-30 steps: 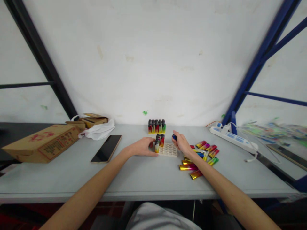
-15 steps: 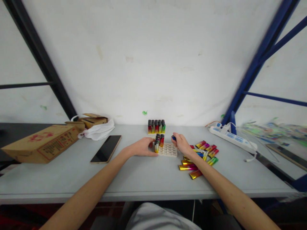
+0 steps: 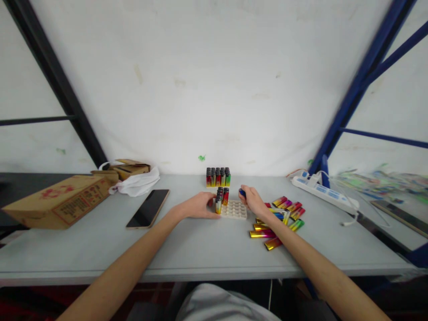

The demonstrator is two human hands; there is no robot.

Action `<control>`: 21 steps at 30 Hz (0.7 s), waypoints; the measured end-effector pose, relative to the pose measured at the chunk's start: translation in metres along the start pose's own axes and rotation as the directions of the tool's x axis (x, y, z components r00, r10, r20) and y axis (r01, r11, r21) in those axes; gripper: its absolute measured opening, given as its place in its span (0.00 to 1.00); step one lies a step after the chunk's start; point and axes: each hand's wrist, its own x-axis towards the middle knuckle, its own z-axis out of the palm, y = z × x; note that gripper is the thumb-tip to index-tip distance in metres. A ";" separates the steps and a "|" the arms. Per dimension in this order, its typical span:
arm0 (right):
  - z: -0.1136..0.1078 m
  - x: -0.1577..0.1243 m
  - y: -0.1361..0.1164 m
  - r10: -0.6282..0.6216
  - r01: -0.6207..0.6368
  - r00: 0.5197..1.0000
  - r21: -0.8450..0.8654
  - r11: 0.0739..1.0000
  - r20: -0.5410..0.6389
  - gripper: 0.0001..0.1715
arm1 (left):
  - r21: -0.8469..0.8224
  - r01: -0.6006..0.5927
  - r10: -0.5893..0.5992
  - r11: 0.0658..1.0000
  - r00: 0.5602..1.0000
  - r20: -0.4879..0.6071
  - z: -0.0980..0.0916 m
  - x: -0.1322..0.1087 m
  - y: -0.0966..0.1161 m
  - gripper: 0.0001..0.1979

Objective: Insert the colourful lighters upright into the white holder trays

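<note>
A pale tray with rows of round holes (image 3: 236, 208) lies on the grey table in front of me. At its left end several lighters with black tops (image 3: 218, 204) stand upright, a red one (image 3: 226, 196) among them. My left hand (image 3: 202, 205) is curled around that end, thumb at the front corner and fingers behind. Pinched in my right hand (image 3: 254, 199), just past the tray's right side, is a dark blue lighter (image 3: 242, 193), mostly covered by the fingers. Beside and under my right forearm lies a loose pile of shiny coloured lighters (image 3: 272, 243).
Behind the tray stands a block of upright lighters (image 3: 218, 177) by the wall. A phone (image 3: 149, 208), a cardboard box (image 3: 60, 198) and a white plastic bag (image 3: 138, 183) are on the left. A white power strip (image 3: 324, 192) with cables lies at the right.
Both hands keep nearly the same places. The red patch by my left fingers no longer shows; otherwise the tray and lighters look unchanged.
</note>
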 end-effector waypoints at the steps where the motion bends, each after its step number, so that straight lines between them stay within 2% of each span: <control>1: 0.000 0.000 0.000 0.008 -0.008 1.000 0.016 1.000 0.003 0.31 | -0.005 0.000 0.000 1.000 1.000 0.000 0.000 0.000 0.000 0.25; 5: 0.001 0.000 -0.002 -0.007 0.002 0.999 0.124 0.992 0.042 0.37 | -0.007 0.004 -0.004 1.000 1.000 0.000 -0.001 0.000 0.002 0.24; 8: 0.000 -0.002 -0.005 -0.101 0.089 0.993 0.170 0.981 0.062 0.37 | 0.000 -0.002 0.002 1.000 1.000 -0.004 -0.001 0.000 0.002 0.25; 13: -0.003 -0.006 -0.012 -0.238 0.240 0.967 -0.010 0.971 0.095 0.30 | 0.001 -0.022 0.022 1.000 1.000 -0.007 0.000 0.000 -0.001 0.24; 18: -0.004 -0.010 -0.016 -0.356 0.368 0.929 -0.163 0.915 0.096 0.22 | -0.004 -0.011 0.011 1.000 1.000 -0.008 0.002 0.000 -0.003 0.24; 21: -0.004 -0.014 -0.019 -0.386 0.407 0.913 -0.251 0.878 0.130 0.20 | -0.010 -0.017 0.017 1.000 1.000 -0.008 0.002 0.001 -0.004 0.25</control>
